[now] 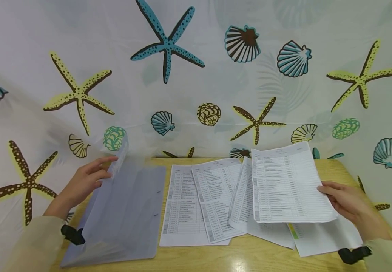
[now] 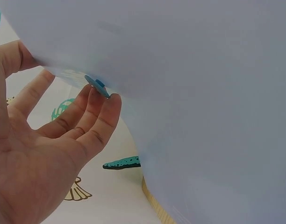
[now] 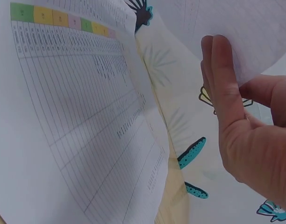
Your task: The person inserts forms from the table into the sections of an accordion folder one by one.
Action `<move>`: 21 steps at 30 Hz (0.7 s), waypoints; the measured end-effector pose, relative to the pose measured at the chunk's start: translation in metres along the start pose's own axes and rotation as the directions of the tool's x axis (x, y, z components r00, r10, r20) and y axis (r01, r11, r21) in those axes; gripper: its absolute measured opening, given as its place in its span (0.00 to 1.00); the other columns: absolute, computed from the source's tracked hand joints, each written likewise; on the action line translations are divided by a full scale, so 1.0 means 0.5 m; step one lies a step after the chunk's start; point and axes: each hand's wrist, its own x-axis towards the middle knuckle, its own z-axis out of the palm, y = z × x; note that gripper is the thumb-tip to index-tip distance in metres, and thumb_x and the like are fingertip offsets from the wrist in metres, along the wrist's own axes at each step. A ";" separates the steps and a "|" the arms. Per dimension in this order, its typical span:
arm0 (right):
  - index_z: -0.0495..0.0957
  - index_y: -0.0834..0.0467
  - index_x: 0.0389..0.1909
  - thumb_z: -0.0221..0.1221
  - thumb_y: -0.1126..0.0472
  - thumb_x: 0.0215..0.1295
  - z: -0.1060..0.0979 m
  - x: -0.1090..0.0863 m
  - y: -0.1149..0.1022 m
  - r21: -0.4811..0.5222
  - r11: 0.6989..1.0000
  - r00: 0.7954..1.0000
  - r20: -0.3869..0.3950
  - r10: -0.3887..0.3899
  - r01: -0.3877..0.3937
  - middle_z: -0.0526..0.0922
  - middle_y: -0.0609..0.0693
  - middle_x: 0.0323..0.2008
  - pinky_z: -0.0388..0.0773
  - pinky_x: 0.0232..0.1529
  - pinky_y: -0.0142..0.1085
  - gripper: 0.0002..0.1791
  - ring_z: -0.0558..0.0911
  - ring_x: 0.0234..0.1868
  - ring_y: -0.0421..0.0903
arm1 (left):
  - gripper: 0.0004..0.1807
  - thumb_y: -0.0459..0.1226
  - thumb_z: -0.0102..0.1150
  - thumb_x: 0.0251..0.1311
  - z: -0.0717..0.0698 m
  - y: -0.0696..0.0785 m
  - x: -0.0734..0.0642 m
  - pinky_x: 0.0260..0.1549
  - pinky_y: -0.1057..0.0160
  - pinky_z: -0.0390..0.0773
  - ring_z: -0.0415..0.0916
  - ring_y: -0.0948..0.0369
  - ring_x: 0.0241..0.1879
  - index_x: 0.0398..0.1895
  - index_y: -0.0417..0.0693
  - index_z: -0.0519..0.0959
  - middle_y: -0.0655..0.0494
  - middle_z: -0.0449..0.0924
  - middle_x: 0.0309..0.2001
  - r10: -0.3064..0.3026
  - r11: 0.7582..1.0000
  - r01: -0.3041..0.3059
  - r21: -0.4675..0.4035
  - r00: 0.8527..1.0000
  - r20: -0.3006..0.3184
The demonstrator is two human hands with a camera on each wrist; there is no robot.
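Head view shows the right hand [image 1: 343, 198] pinching a lifted sheet [image 1: 287, 185] by its right edge, thumb and fingers closed on the paper. The left hand [image 1: 85, 185] holds up the flap [image 2: 203, 102] of a pale folder [image 1: 131, 215] by its edge, fingers a bit bent; up close, fingertips touch a blue button [image 2: 97, 87]. Under the lifted sheet, a sheet with a green strip [image 1: 332, 236] lies near the right hand. More printed sheets [image 1: 182, 204] lie overlapping between the folder and that one. The folder's right edge sits just beside the first. Some wood table [image 1: 209, 260] shows in front of the papers. Past the table's back edge hangs a cloth [image 1: 196, 90] with sea stars and shells.
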 end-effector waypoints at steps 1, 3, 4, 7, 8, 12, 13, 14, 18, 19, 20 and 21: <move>0.44 0.72 0.82 0.57 0.52 0.81 0.005 0.000 -0.003 -0.005 1.000 1.000 0.001 0.001 -0.001 0.81 0.32 0.40 0.86 0.46 0.32 0.45 0.85 0.42 0.35 | 0.29 0.44 0.49 0.81 0.000 0.000 0.000 0.65 0.25 0.67 0.69 0.73 0.56 0.82 0.56 0.62 0.41 0.62 0.77 -0.002 1.000 0.002 0.003 1.000 -0.001; 0.46 0.71 0.82 0.57 0.51 0.80 0.017 -0.001 -0.010 -0.011 1.000 1.000 0.002 -0.002 0.002 0.81 0.33 0.41 0.86 0.46 0.32 0.45 0.85 0.42 0.35 | 0.30 0.44 0.49 0.81 0.000 0.001 0.001 0.65 0.25 0.67 0.69 0.72 0.56 0.82 0.56 0.62 0.41 0.62 0.77 -0.005 1.000 0.005 0.010 1.000 0.000; 0.46 0.71 0.82 0.57 0.51 0.80 0.023 0.000 -0.013 -0.015 1.000 1.000 0.006 -0.006 0.006 0.82 0.33 0.41 0.86 0.47 0.32 0.45 0.85 0.42 0.35 | 0.30 0.44 0.49 0.82 0.000 0.001 0.000 0.65 0.26 0.68 0.69 0.72 0.56 0.82 0.56 0.62 0.41 0.63 0.76 -0.007 1.000 0.007 0.012 1.000 0.000; 0.47 0.71 0.82 0.57 0.51 0.80 0.041 -0.001 -0.027 -0.017 1.000 1.000 0.025 -0.016 0.017 0.82 0.34 0.43 0.86 0.47 0.32 0.45 0.85 0.43 0.35 | 0.30 0.45 0.49 0.81 0.000 0.002 0.000 0.65 0.27 0.69 0.70 0.73 0.56 0.82 0.56 0.62 0.41 0.64 0.75 -0.006 1.000 0.006 0.018 1.000 0.000; 0.47 0.71 0.82 0.57 0.51 0.80 0.047 0.000 -0.031 -0.015 1.000 0.999 0.032 -0.022 0.023 0.82 0.34 0.43 0.86 0.47 0.31 0.45 0.85 0.43 0.35 | 0.30 0.45 0.49 0.81 0.000 0.003 0.000 0.64 0.29 0.70 0.70 0.73 0.55 0.82 0.56 0.62 0.41 0.65 0.74 -0.005 1.000 0.005 0.024 1.000 -0.001; 0.49 0.70 0.82 0.57 0.51 0.80 0.072 0.002 -0.049 -0.017 0.999 0.997 0.054 -0.046 0.047 0.82 0.35 0.44 0.86 0.48 0.31 0.43 0.85 0.44 0.35 | 0.30 0.45 0.50 0.81 0.000 0.003 -0.001 0.59 0.41 0.76 0.71 0.73 0.54 0.82 0.56 0.62 0.42 0.67 0.73 0.002 0.999 -0.002 0.052 1.000 -0.008; 0.49 0.71 0.81 0.57 0.52 0.80 0.079 0.003 -0.053 -0.019 0.998 0.997 0.059 -0.055 0.056 0.82 0.36 0.45 0.86 0.48 0.32 0.43 0.85 0.44 0.35 | 0.30 0.45 0.50 0.81 0.000 0.003 0.000 0.58 0.45 0.77 0.71 0.73 0.54 0.82 0.56 0.62 0.42 0.67 0.73 0.005 0.998 -0.004 0.059 1.000 -0.009; 0.50 0.71 0.81 0.58 0.52 0.80 0.086 0.003 -0.057 -0.020 0.998 0.996 0.062 -0.061 0.062 0.82 0.36 0.45 0.86 0.48 0.32 0.43 0.85 0.44 0.35 | 0.30 0.45 0.50 0.81 0.000 0.004 0.000 0.56 0.48 0.77 0.72 0.74 0.54 0.82 0.56 0.62 0.42 0.68 0.73 0.007 0.998 -0.006 0.066 1.000 -0.010; 0.52 0.71 0.81 0.58 0.53 0.80 0.114 0.006 -0.074 -0.009 0.996 0.993 0.083 -0.085 0.086 0.83 0.39 0.46 0.87 0.46 0.33 0.42 0.86 0.44 0.36 | 0.30 0.46 0.51 0.81 0.000 0.004 0.001 0.52 0.56 0.77 0.73 0.74 0.53 0.82 0.55 0.63 0.42 0.68 0.73 0.014 0.997 -0.013 0.076 1.000 -0.014; 0.52 0.71 0.81 0.58 0.53 0.80 0.121 0.006 -0.078 -0.007 0.996 0.992 0.089 -0.093 0.094 0.83 0.40 0.47 0.87 0.46 0.33 0.41 0.86 0.44 0.36 | 0.30 0.46 0.51 0.81 0.001 0.004 0.001 0.52 0.57 0.77 0.73 0.75 0.53 0.82 0.55 0.63 0.42 0.69 0.73 0.015 0.997 -0.014 0.075 1.000 -0.016; 0.53 0.70 0.81 0.58 0.53 0.80 0.127 0.007 -0.084 -0.003 0.995 0.991 0.093 -0.097 0.097 0.84 0.40 0.47 0.87 0.46 0.33 0.41 0.86 0.44 0.37 | 0.30 0.46 0.51 0.80 0.001 0.005 0.000 0.51 0.58 0.77 0.73 0.75 0.53 0.81 0.54 0.63 0.42 0.69 0.72 0.016 0.997 -0.015 0.075 1.000 -0.018; 0.53 0.70 0.80 0.58 0.54 0.80 0.134 0.007 -0.089 0.001 0.995 0.990 0.096 -0.101 0.101 0.84 0.41 0.48 0.87 0.46 0.33 0.41 0.86 0.44 0.37 | 0.30 0.46 0.52 0.80 0.002 0.006 0.000 0.50 0.58 0.78 0.74 0.74 0.52 0.81 0.54 0.63 0.42 0.70 0.72 0.017 0.997 -0.016 0.073 1.000 -0.018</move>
